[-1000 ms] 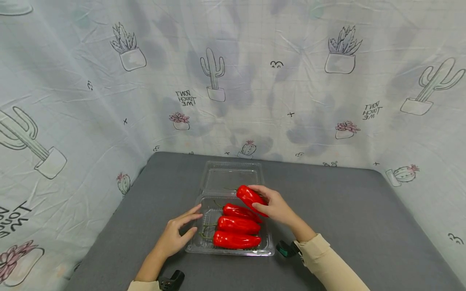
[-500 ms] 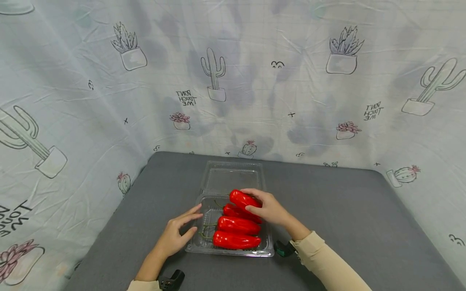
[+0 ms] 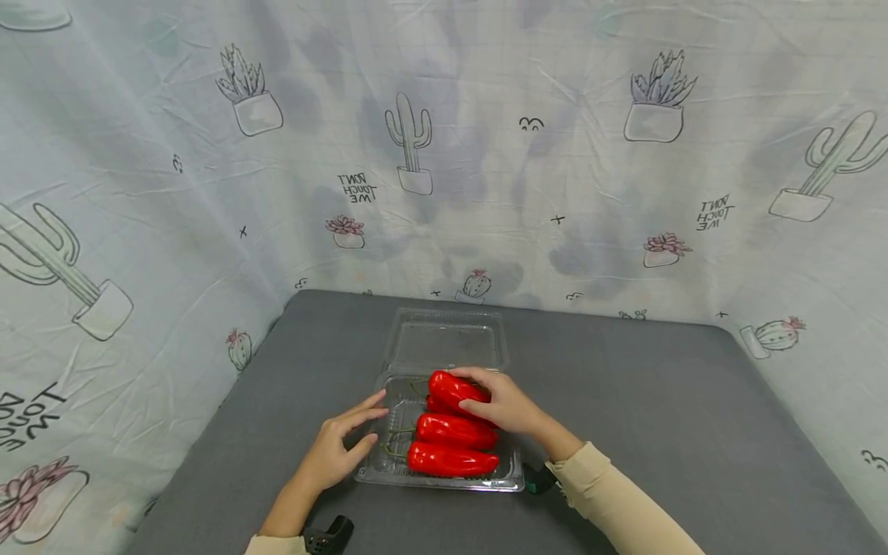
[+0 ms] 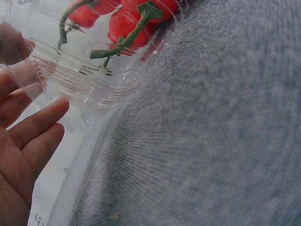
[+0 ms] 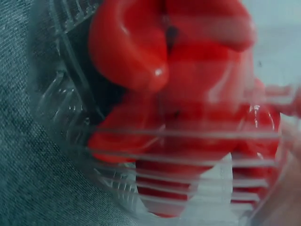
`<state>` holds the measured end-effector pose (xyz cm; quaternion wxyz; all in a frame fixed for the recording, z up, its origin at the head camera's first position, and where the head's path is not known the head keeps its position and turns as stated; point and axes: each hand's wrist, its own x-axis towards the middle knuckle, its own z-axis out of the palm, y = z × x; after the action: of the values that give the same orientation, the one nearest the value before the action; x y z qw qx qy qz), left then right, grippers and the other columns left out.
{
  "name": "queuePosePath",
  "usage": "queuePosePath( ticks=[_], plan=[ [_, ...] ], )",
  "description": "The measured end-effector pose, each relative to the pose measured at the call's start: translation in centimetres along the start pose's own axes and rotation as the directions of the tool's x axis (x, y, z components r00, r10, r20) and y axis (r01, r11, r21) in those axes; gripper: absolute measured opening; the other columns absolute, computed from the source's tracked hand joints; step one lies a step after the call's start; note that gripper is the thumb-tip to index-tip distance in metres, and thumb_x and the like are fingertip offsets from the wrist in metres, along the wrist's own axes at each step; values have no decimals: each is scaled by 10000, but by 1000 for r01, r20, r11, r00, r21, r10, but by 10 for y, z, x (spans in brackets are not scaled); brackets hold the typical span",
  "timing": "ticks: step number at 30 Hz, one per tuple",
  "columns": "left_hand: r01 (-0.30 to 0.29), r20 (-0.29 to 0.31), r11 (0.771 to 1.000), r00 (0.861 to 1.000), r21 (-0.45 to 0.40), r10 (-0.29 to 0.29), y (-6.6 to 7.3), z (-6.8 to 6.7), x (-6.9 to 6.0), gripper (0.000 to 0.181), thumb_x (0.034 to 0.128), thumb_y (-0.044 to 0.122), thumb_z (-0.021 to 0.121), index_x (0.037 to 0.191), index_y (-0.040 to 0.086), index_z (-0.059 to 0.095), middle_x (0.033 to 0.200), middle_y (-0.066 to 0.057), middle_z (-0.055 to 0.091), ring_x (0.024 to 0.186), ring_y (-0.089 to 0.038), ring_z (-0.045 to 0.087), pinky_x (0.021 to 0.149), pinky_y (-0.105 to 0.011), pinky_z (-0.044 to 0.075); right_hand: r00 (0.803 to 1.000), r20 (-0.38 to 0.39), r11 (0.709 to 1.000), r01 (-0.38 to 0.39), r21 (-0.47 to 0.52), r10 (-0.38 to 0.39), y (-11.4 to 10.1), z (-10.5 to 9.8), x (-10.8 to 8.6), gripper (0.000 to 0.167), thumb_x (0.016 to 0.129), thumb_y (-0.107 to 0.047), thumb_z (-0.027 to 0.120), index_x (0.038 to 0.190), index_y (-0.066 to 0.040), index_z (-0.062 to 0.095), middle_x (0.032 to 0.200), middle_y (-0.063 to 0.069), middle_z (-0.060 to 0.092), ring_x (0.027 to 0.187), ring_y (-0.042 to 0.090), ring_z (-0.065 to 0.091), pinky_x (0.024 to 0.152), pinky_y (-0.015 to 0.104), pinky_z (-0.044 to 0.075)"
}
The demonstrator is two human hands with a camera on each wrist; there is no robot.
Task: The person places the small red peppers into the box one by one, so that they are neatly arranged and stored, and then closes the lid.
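Note:
A clear plastic clamshell box (image 3: 398, 397) lies with its lid folded back. Two glossy red peppers (image 3: 452, 460) with green stems lie in it side by side, crosswise. A third pepper (image 3: 433, 405) is mostly hidden beneath the one being held. My right hand (image 3: 509, 405) grips that held pepper (image 3: 447, 389) between thumb and fingers, at the far side of the tray. My left hand (image 3: 336, 447) has its fingers extended at the box's left wall; the left wrist view shows its fingertips (image 4: 59, 108) close against the plastic. In the right wrist view the red peppers (image 5: 202, 89) are blurred.
The box lid (image 3: 447, 343) lies flat behind the tray. Grey cloth (image 3: 624, 401) covers the table. A pale curtain (image 3: 479, 154) printed with cactus drawings surrounds its back and sides. A black wrist device (image 3: 329, 534) sits on the left wrist.
My right hand has moved left and toward me with its pepper, lowering it over the farthest pepper in the tray. My left hand has stayed in place.

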<state>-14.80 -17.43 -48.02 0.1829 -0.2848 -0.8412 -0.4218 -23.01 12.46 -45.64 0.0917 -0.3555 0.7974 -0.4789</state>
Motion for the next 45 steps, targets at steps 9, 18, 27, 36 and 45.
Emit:
queuePosePath(
  ticks=[9, 18, 27, 36, 45],
  plan=[
    [2, 9, 1000, 1000, -7, -2, 14, -6, 6, 364, 778, -86, 670, 1129, 12, 662, 1288, -253, 566, 1133, -408, 579, 910, -312, 512, 999, 49, 1000, -22, 19, 21, 2, 2, 3, 480, 899, -151, 641, 1359, -125, 508, 1251, 78, 601, 968, 168, 590, 827, 268, 523],
    [3, 7, 1000, 1000, -19, -3, 12, -5, 3, 366, 770, -97, 672, 1122, 3, 662, 1274, -280, 563, 1131, -423, 573, 940, -225, 470, 992, 104, 996, -63, -57, 69, 2, 4, 4, 474, 894, -143, 637, 1354, -169, 521, 1227, 36, 610, 975, 149, 577, 805, 241, 518],
    [13, 11, 1000, 1000, -15, -13, 13, -5, 3, 357, 772, -94, 672, 1119, -9, 661, 1281, -272, 562, 1129, -436, 568, 932, -255, 486, 988, 146, 990, -26, -139, 46, 6, 5, 5, 472, 918, -179, 612, 1375, -132, 502, 1273, 55, 599, 981, 132, 568, 812, 236, 512],
    [21, 7, 1000, 1000, -1, -21, 13, -4, 3, 350, 770, -87, 678, 1111, -9, 664, 1276, -266, 568, 1131, -432, 570, 921, -286, 499, 988, 145, 994, -43, -104, 58, 5, 5, 4, 505, 922, -196, 606, 1396, -83, 474, 1340, 79, 564, 1085, 160, 568, 924, 278, 492],
    [8, 7, 1000, 1000, -18, -8, 11, -4, 3, 341, 774, -94, 668, 1110, -34, 657, 1279, -272, 563, 1145, -421, 566, 949, -222, 461, 997, 56, 998, 60, 4, -60, 10, 5, 2, 473, 929, -156, 598, 1352, 23, 483, 1362, 208, 522, 1263, 300, 513, 1039, 412, 414]
  ],
)
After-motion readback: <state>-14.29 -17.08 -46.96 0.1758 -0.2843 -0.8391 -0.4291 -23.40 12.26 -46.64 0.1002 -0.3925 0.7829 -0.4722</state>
